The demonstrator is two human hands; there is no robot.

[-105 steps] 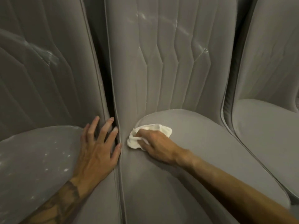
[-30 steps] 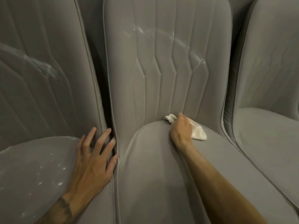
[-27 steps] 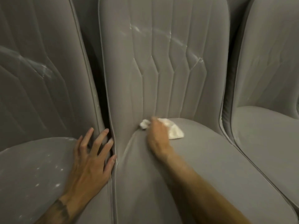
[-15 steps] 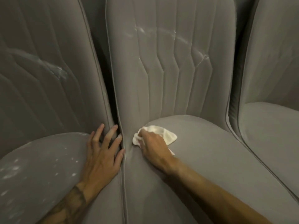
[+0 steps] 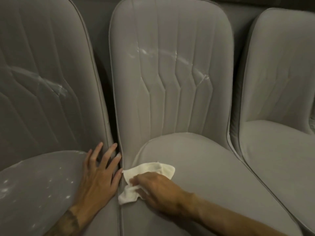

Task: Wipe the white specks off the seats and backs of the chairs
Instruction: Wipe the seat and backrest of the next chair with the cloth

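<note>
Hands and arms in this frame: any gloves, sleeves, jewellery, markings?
No gloves, sleeves or jewellery visible: left hand and right hand are bare, as are both forearms. A dark tattoo marks the left forearm near the wrist; the right forearm shows none.

The middle chair's seat (image 5: 213,160) bears a white cloth (image 5: 162,168); the left chair's seat (image 5: 34,167) carries white specks (image 5: 68,196).

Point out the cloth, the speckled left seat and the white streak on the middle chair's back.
cloth (image 5: 158,167): head view, its upper fold.
speckled left seat (image 5: 42,184): head view, cushion middle.
white streak (image 5: 175,56): head view, top of its arc.
</note>
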